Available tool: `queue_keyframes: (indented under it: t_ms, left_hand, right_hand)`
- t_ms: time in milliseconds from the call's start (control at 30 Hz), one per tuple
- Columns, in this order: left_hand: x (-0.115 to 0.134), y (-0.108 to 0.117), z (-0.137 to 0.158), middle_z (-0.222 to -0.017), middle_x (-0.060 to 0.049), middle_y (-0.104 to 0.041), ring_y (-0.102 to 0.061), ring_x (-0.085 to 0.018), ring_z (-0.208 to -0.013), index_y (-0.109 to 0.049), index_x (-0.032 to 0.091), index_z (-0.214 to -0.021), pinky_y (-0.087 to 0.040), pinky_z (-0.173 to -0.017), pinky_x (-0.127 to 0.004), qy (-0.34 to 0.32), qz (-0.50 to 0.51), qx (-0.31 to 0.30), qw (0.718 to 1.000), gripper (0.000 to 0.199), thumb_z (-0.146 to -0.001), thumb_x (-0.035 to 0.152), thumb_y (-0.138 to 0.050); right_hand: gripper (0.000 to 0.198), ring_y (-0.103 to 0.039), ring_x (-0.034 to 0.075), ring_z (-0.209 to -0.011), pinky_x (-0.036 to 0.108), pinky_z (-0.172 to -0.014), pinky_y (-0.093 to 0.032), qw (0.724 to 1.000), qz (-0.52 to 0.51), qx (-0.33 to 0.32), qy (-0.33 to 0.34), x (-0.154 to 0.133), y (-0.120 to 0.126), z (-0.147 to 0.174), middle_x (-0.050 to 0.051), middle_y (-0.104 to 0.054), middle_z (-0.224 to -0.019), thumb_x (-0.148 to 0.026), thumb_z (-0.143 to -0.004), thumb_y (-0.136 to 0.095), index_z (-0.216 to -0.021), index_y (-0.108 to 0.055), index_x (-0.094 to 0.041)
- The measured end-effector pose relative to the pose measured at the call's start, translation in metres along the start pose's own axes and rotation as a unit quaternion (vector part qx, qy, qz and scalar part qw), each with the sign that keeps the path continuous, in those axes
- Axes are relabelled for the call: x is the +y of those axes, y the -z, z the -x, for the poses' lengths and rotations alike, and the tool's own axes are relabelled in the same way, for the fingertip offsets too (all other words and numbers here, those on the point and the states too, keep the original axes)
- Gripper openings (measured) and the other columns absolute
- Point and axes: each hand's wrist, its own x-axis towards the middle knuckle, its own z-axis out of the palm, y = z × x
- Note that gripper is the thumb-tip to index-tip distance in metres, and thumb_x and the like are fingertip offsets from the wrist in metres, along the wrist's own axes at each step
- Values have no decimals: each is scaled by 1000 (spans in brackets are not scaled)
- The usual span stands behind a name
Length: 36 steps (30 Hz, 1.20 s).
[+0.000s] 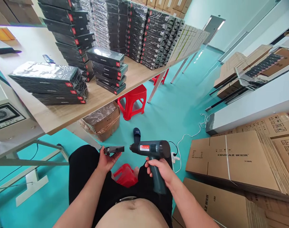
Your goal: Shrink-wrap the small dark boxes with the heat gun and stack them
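My right hand (pixel 160 169) is wrapped round the handle of a dark green heat gun (pixel 150 148) with a red and white label. Its nozzle points left. Just beyond the nozzle, my left hand (pixel 109 161) grips a small black box (pixel 114 149) by its left end, seen edge-on, over my lap. A narrow gap separates the nozzle from the box. On the table above my hands stands a short stack of similar black boxes (pixel 108 74) with red corner marks. To its left lies a pile of black boxes in shiny film (pixel 49 82).
Tall stacks of wrapped black boxes (pixel 156 38) line the wooden table (pixel 139 74). Below are red stools (pixel 135 98) and an open carton (pixel 106 123). Flattened cartons (pixel 237 155) fill the right side. A white cable (pixel 188 135) and power strip (pixel 175 157) lie on the floor.
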Motion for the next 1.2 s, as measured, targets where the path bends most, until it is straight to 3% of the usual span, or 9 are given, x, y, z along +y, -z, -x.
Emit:
queue_keyframes:
  t_ms: [133, 267, 400, 533, 633, 800, 967, 1100, 1200]
  left_hand:
    - [-1, -2, 2, -109, -18, -56, -57, -39, -111, -49, 19, -91, -58, -73, -53, 10, -3, -3, 1000, 40, -76, 54, -61]
    - [-3, -5, 4, -107, -16, -58, -59, -37, -110, -51, 19, -95, -59, -73, -52, 32, -29, -3, 999, 40, -78, 55, -59]
    - [-3, -2, 3, -105, -14, -58, -61, -36, -105, -48, 20, -93, -58, -73, -54, 29, -34, 10, 999, 37, -77, 51, -61]
    - [-2, 1, 4, -106, -15, -57, -61, -36, -105, -45, 20, -90, -58, -75, -53, 38, -31, 3, 999, 38, -76, 51, -63]
    - [-2, -1, 8, -108, -15, -57, -60, -36, -108, -45, 20, -91, -58, -76, -54, 42, -27, 2, 999, 38, -77, 51, -62]
    - [-1, -4, 9, -107, -16, -58, -58, -38, -112, -42, 21, -86, -58, -73, -55, 50, -18, 13, 999, 37, -77, 51, -61]
    - [-1, 0, 3, -111, -19, -57, -57, -40, -113, -40, 22, -83, -57, -74, -56, 49, -8, 3, 999, 38, -76, 51, -62]
    - [0, 2, 3, -112, -20, -58, -58, -41, -111, -46, 19, -87, -56, -76, -55, 47, -19, -15, 999, 38, -74, 49, -64]
    - [1, 1, 4, -106, -16, -63, -63, -37, -102, -53, 18, -94, -56, -76, -54, 13, -44, -40, 998, 29, -75, 37, -62]
  right_hand:
    - [32, -61, 15, -55, 26, -47, -46, 998, -12, -64, -21, 0, 25, 5, 6, -68, -75, -31, -69, -64, -94, -64, -12]
    - [31, -62, 14, -55, 25, -48, -46, 995, 19, -97, -24, -3, 21, 9, 6, -69, -75, -28, -69, -65, -96, -65, -12]
    - [31, -62, 15, -58, 26, -51, -48, 995, 43, -86, 2, -10, 10, 2, 6, -69, -78, -29, -70, -65, -96, -65, -12]
    - [30, -62, 15, -56, 27, -50, -46, 991, 77, -113, -12, -15, 7, -4, 6, -69, -77, -27, -70, -66, -96, -65, -12]
    - [30, -62, 15, -56, 26, -49, -46, 993, 75, -86, 5, -17, 6, -4, 5, -68, -76, -28, -70, -66, -96, -65, -12]
    - [33, -62, 15, -58, 26, -50, -47, 992, 49, -111, -19, -14, 19, 5, 6, -69, -79, -30, -70, -66, -98, -65, -12]
    - [33, -61, 14, -57, 25, -50, -47, 995, 60, -80, -32, 2, 39, 13, 5, -69, -77, -31, -70, -65, -97, -65, -13]
    - [32, -62, 14, -56, 24, -49, -46, 985, 46, -153, -65, 10, 45, 20, 7, -68, -77, -26, -70, -62, -98, -65, -11]
    - [33, -62, 14, -56, 23, -49, -46, 979, 12, -190, -73, 13, 43, 24, 7, -68, -77, -23, -69, -61, -99, -65, -10]
